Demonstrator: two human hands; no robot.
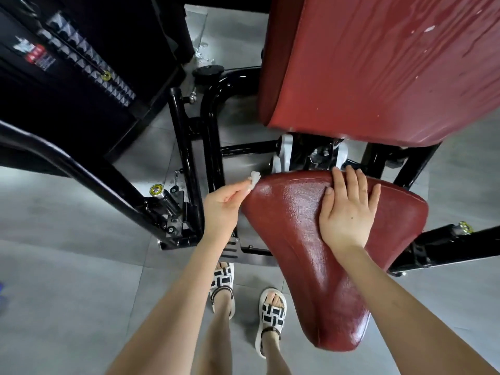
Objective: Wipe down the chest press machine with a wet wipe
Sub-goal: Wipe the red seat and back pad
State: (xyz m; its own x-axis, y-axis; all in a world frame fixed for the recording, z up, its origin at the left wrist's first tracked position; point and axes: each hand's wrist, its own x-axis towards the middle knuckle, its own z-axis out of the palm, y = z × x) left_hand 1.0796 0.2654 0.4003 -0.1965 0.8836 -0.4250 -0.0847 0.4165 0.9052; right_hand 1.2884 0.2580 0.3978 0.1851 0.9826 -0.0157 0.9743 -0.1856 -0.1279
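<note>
The chest press machine's dark red seat pad [295,239] fills the middle of the view and looks glossy. Above it stands the red back pad [378,71], streaked with wet marks. My right hand [347,209] lies flat on the seat, fingers straight and reaching its far edge. My left hand [223,209] pinches a small crumpled white wet wipe [64,42] between thumb and fingertips, just off the seat's far left corner.
Black frame tubes [189,147] and a lever arm [89,171] stand to the left of the seat. The weight stack housing [67,63] is at the upper left. Another black arm [446,247] sticks out on the right. My sandalled feet [272,318] stand on grey floor tiles.
</note>
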